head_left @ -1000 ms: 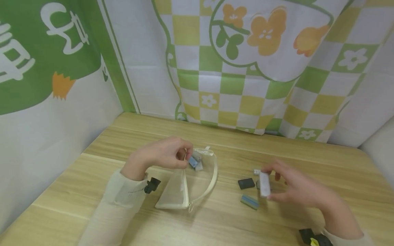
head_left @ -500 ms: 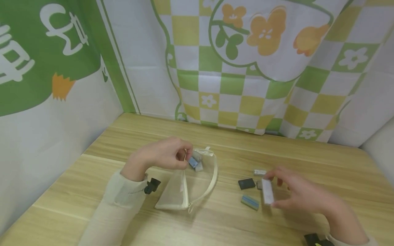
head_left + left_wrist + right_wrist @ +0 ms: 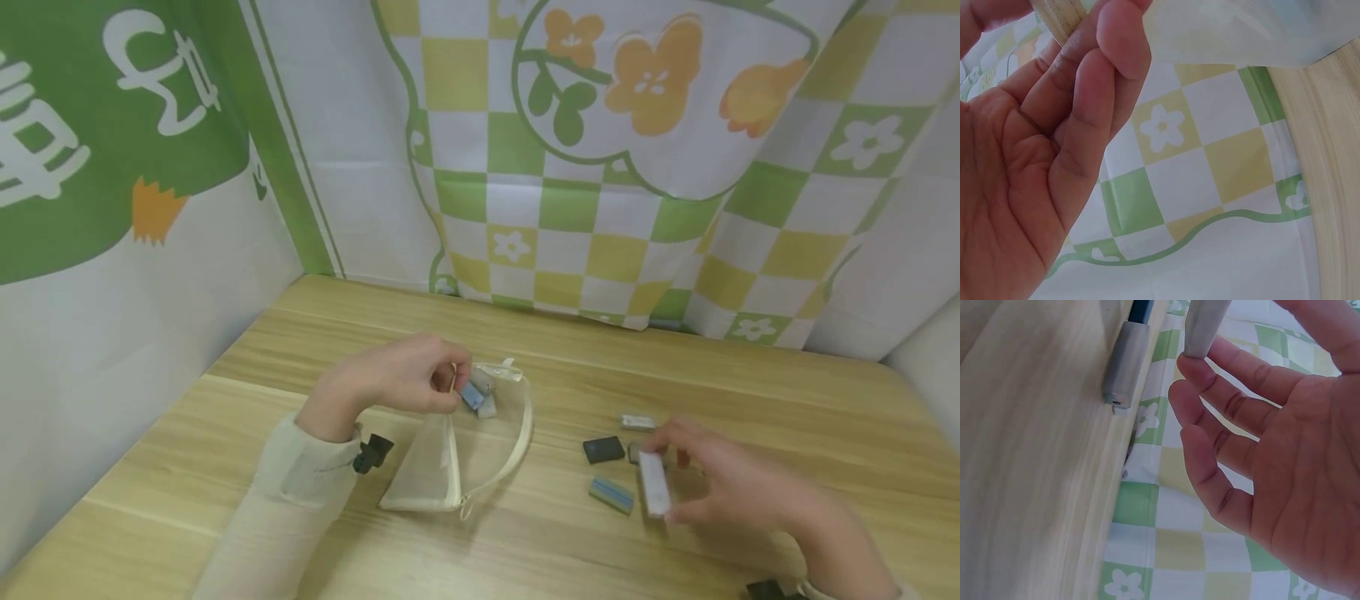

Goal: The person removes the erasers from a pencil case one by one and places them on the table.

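My left hand [image 3: 405,375] pinches the zippered edge of a pale mesh pouch [image 3: 416,483], which stands propped up with its mouth spread. The zipper tape [image 3: 1060,19] shows between the fingers in the left wrist view. Inside the pouch, close to the fingertips, lie a blue block [image 3: 472,396], a grey piece [image 3: 482,381] and a whitish piece [image 3: 487,407]. On the right, my right hand [image 3: 738,483] grips a long white block [image 3: 655,485] by its ends between thumb and fingers. In the right wrist view this block [image 3: 1204,328] is partly cut off.
Left of the right hand lie a black block [image 3: 603,450], a blue and olive striped block [image 3: 611,494], a small white piece [image 3: 637,422] and a partly hidden grey piece [image 3: 633,452]. Patterned cloth [image 3: 566,204] hangs behind the wooden table [image 3: 555,550].
My right hand has moved slightly right and toward the front with the white block, uncovering more of the small white piece behind it. The left hand and pouch stay in place.
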`<action>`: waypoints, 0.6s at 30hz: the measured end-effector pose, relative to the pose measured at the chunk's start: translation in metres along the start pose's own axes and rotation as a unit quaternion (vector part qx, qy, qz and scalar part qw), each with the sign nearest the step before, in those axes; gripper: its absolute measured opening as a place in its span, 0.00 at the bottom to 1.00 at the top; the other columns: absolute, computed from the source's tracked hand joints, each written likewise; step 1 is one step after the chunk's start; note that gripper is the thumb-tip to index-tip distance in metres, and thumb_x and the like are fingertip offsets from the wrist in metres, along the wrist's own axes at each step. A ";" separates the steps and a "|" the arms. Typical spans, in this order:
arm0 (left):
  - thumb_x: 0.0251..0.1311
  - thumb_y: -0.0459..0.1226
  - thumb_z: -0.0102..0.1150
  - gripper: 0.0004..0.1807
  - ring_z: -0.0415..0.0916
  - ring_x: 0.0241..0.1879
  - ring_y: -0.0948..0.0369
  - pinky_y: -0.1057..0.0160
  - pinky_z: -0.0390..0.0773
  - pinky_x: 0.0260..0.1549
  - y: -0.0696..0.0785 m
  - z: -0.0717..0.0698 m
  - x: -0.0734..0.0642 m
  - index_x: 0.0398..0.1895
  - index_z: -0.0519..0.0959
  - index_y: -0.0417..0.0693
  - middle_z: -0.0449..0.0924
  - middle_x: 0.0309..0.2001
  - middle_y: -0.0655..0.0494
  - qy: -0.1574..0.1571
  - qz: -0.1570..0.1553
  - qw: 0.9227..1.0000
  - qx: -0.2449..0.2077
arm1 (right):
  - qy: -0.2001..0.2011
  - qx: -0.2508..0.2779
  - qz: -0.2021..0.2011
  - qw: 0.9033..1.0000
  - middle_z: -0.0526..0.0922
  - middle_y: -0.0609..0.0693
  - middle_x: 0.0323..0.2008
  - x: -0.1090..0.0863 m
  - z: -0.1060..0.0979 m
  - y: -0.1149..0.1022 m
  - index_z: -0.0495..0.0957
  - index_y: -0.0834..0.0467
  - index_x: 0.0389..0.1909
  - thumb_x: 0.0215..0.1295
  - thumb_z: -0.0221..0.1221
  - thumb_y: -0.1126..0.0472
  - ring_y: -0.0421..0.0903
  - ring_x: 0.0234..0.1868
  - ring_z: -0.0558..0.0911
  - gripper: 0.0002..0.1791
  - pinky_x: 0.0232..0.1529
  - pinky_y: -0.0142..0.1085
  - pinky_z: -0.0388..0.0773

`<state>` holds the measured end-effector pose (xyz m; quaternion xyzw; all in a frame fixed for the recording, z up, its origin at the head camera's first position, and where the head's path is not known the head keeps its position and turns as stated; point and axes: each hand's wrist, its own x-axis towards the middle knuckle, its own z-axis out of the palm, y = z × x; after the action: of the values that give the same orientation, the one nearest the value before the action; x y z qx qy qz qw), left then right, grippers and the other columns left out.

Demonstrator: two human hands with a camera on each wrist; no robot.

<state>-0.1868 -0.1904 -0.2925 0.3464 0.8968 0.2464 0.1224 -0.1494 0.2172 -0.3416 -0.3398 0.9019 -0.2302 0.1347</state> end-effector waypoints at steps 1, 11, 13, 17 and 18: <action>0.52 0.33 0.58 0.03 0.65 0.19 0.69 0.69 0.67 0.23 0.000 0.000 0.000 0.30 0.76 0.49 0.70 0.18 0.64 0.000 0.000 1.000 -0.001 | -0.001 -0.003 -0.001 1.000 0.74 0.44 0.50 0.000 0.001 0.000 0.71 0.48 0.57 0.51 0.69 0.38 0.43 0.46 0.74 0.35 0.37 0.32 0.75; 0.53 0.34 0.59 0.03 0.64 0.19 0.69 0.69 0.67 0.23 0.000 0.000 -0.002 0.30 0.76 0.50 0.70 0.18 0.65 0.002 -0.004 1.000 0.002 | -0.012 -0.033 -0.016 0.999 0.75 0.40 0.49 0.001 0.005 0.003 0.72 0.47 0.56 0.49 0.71 0.41 0.42 0.45 0.76 0.34 0.40 0.34 0.76; 0.53 0.34 0.59 0.03 0.64 0.19 0.70 0.69 0.67 0.24 0.000 0.000 -0.001 0.30 0.76 0.51 0.70 0.18 0.65 0.003 -0.006 1.000 0.006 | -0.013 -0.037 -0.023 0.999 0.75 0.39 0.48 0.002 0.006 0.004 0.73 0.48 0.55 0.49 0.72 0.41 0.40 0.45 0.76 0.33 0.41 0.34 0.76; 0.52 0.34 0.58 0.03 0.64 0.19 0.70 0.69 0.66 0.23 -0.002 0.000 -0.001 0.30 0.76 0.51 0.70 0.17 0.66 0.005 -0.006 1.000 0.011 | -0.021 -0.039 -0.031 0.999 0.75 0.39 0.47 0.002 0.008 0.006 0.74 0.49 0.54 0.49 0.72 0.41 0.39 0.46 0.75 0.33 0.44 0.35 0.77; 0.52 0.34 0.58 0.03 0.64 0.19 0.70 0.69 0.66 0.23 -0.002 0.000 -0.001 0.30 0.76 0.51 0.70 0.17 0.66 0.005 -0.006 1.000 0.011 | -0.023 -0.039 -0.031 0.998 0.75 0.40 0.48 0.002 0.009 0.007 0.74 0.50 0.54 0.49 0.72 0.41 0.39 0.46 0.76 0.33 0.44 0.35 0.77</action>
<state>-0.1874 -0.1920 -0.2929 0.3412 0.9021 0.2376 0.1154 -0.1512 0.2172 -0.3526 -0.3779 0.8959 -0.1907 0.1351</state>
